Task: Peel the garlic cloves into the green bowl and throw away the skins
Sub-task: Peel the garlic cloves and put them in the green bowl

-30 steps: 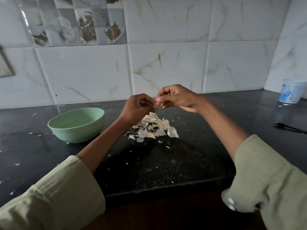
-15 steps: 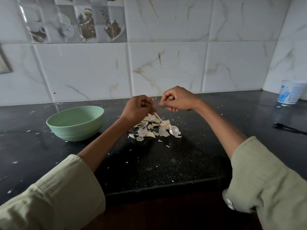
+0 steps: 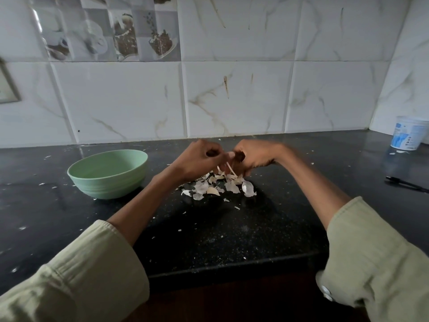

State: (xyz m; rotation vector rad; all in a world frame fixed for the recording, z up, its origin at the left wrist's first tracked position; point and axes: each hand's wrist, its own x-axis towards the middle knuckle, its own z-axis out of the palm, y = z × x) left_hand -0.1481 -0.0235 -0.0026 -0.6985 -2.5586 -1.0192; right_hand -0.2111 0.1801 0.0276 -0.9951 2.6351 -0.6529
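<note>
Head view: left hand point(image 3: 197, 162) and right hand point(image 3: 253, 159) pinch a garlic clove point(image 3: 228, 167), stripping skin.
Green bowl point(image 3: 109, 173) sits at nine o'clock; a slip could drop the clove into the skin pile point(image 3: 218, 187).

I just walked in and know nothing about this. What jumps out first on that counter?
Two hands meet over the middle of the black counter: the left hand and right hand pull at a strip of garlic skin between them. Right below lies a pile of pale garlic skins. A green bowl stands to the left of the pile.
</note>
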